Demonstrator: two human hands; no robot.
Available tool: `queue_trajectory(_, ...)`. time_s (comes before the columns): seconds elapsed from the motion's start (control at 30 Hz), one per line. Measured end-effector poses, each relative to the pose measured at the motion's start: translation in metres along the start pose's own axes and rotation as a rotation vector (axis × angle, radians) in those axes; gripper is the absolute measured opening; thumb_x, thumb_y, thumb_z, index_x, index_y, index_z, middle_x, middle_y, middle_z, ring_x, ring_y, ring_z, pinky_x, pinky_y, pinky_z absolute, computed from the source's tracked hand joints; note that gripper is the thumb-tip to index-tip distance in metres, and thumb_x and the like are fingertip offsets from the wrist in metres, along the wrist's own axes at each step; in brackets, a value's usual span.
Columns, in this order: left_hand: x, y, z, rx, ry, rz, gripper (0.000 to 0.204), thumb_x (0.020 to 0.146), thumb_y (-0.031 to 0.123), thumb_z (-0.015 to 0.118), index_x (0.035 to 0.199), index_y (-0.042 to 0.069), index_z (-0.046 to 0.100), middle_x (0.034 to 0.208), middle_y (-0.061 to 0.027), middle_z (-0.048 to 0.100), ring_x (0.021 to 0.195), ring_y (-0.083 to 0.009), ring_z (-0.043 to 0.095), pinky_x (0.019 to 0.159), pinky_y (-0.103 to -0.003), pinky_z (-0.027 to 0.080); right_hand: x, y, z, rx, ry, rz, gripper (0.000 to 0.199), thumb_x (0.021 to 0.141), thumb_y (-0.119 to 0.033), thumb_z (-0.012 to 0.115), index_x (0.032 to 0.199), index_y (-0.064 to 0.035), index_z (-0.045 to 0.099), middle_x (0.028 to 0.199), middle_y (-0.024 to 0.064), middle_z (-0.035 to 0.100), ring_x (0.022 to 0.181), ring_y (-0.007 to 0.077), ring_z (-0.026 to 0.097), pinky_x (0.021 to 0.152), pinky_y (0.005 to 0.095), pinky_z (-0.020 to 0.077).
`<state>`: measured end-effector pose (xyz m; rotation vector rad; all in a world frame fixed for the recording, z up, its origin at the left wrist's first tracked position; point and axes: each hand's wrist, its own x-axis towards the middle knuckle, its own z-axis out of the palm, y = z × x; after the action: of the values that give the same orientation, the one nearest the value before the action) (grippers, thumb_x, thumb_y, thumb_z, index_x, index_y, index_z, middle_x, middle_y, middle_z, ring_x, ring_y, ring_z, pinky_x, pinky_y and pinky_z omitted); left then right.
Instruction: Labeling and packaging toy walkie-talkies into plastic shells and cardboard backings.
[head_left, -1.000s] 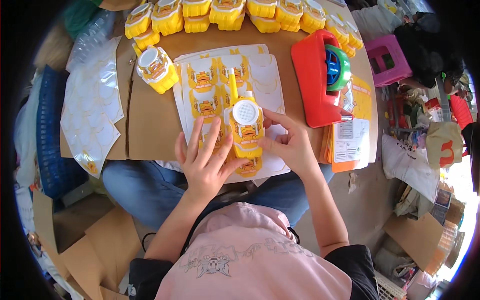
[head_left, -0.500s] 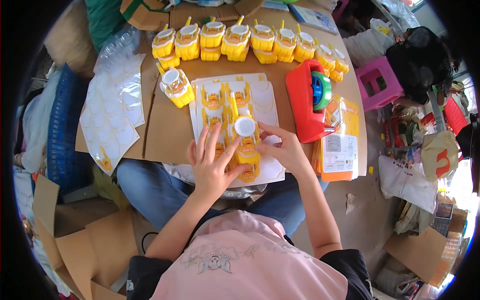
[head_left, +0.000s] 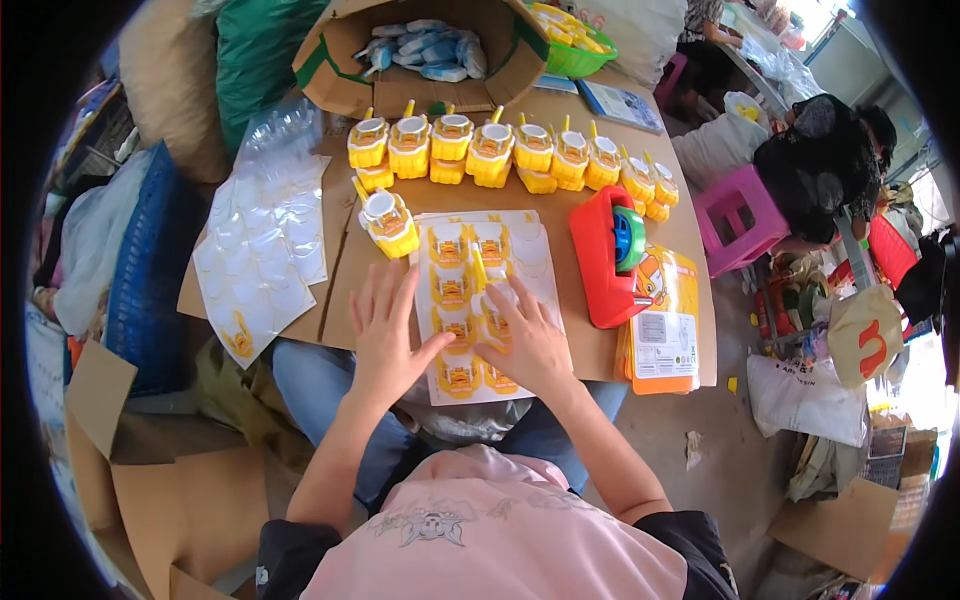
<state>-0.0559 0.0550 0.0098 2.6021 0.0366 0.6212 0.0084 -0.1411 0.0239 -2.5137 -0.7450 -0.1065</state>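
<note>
A sheet of yellow-and-white stickers [head_left: 452, 290] lies on the cardboard-covered table in front of me. My right hand [head_left: 528, 345] is curled over a yellow toy walkie-talkie [head_left: 479, 266] on that sheet; its antenna pokes out past my fingers, while most of its body is hidden. Fingers spread, my left hand [head_left: 388, 325] hovers at the sheet's left edge, holding nothing. Just beyond its fingertips, another yellow toy walkie-talkie [head_left: 388, 222] with a round white front lies tilted.
More toy walkie-talkies [head_left: 490, 150] line the far side, several stacked. A red tape dispenser [head_left: 598, 260] stands right, beside orange printed cards [head_left: 665, 340]. Clear plastic sheets [head_left: 262, 235] lie left. Behind is an open carton [head_left: 335, 85] of blue-and-white pieces. A person [head_left: 820, 150] sits near a pink stool [head_left: 735, 215].
My left hand has drawn away from the toy and spread its fingers. My right hand has come over the toy from its right side. The view has tipped upward, showing more beyond the table.
</note>
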Motion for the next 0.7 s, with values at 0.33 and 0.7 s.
queue_trajectory(0.33,0.043,-0.09,-0.019,-0.52,0.269,-0.353,0.045,0.077,0.01,0.065,0.118,0.004,0.048,0.105,-0.0146,0.062,0.098,-0.0323,0.059,0.081,-0.037,0.047,0.103,-0.046,0.01,0.433,-0.054,-0.109,0.064,0.062,-0.013,0.074,0.123,-0.0118,0.053,0.13,0.0146,0.046,0.093,0.0261,0.06,0.077,0.032,0.0506)
queue_trajectory(0.7,0.032,-0.126,-0.089,0.013,0.263,-0.091,0.027,0.079,0.018,0.065,0.102,0.006,0.06,0.098,-0.0115,0.064,0.095,-0.0309,0.058,0.085,-0.043,0.041,0.133,-0.064,0.041,0.139,0.077,-0.369,0.077,0.069,-0.027,0.076,0.137,-0.0207,0.04,0.144,0.0198,0.026,0.126,0.0389,0.036,0.1,0.0441,0.038)
